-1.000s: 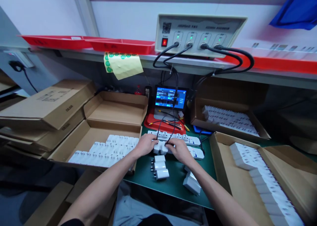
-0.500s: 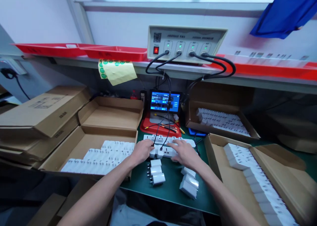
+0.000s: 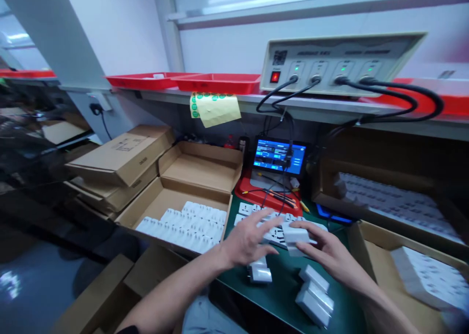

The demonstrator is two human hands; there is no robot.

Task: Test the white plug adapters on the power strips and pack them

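My right hand (image 3: 326,246) grips a white plug adapter (image 3: 296,235) between thumb and fingers, in front of the white power strips (image 3: 276,236). A second white block shows just under it, but I cannot tell whether that is held too. Fingers spread and with nothing in them, my left hand (image 3: 247,239) hovers to the left of that adapter. Below my left hand, white adapters (image 3: 261,274) with pins lie on the green mat, partly hidden by the hand. More white adapters (image 3: 315,297) lie in a row nearer the right forearm.
An open carton (image 3: 146,204) with rows of adapters stands left, beside stacked closed cartons (image 3: 120,153). Other cartons (image 3: 370,241) of adapters stand right. Behind the strips, a lit screen (image 3: 279,156) stands by a red tray (image 3: 252,190). A cabled tester (image 3: 340,55) sits on the shelf.
The view has swung left. My left hand has come off the cable and strip, its fingers now spread. My right hand has lifted off the strip and now holds a white adapter.
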